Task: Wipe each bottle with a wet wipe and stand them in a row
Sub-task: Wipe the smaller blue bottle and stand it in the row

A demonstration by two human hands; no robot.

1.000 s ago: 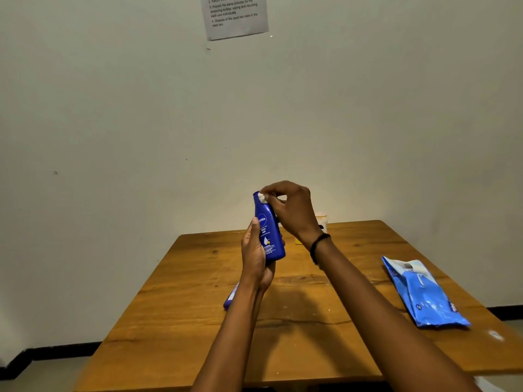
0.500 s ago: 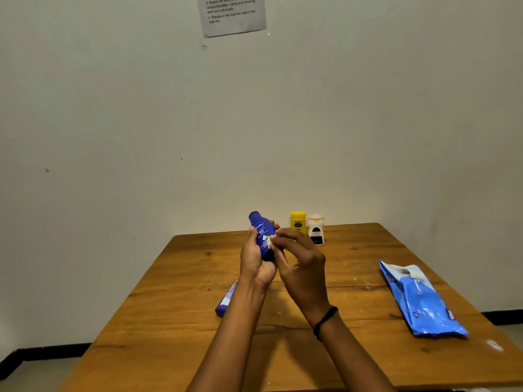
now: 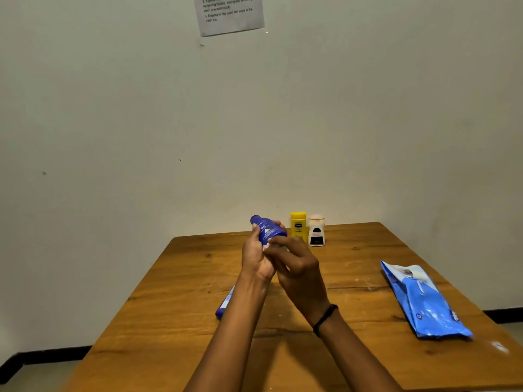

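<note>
A dark blue lotion bottle (image 3: 266, 228) tilts to the left above the wooden table (image 3: 181, 281), gripped by my left hand (image 3: 256, 257). My right hand (image 3: 297, 267) presses a small white wet wipe (image 3: 267, 245) against the bottle's lower part; most of the wipe is hidden by the fingers. A yellow bottle (image 3: 298, 225) and a white bottle with a black label (image 3: 316, 230) stand upright side by side at the table's far edge. Another blue-and-white bottle (image 3: 224, 304) lies flat on the table, partly hidden behind my left forearm.
A blue pack of wet wipes (image 3: 421, 301) lies on the table's right side. A printed instruction sheet (image 3: 230, 14) hangs on the wall behind. The table's far edge meets the wall.
The right hand has slid from the bottle's top down to its lower part with the wipe. The bottle has dropped lower and tilted left, which uncovers the two standing bottles behind.
</note>
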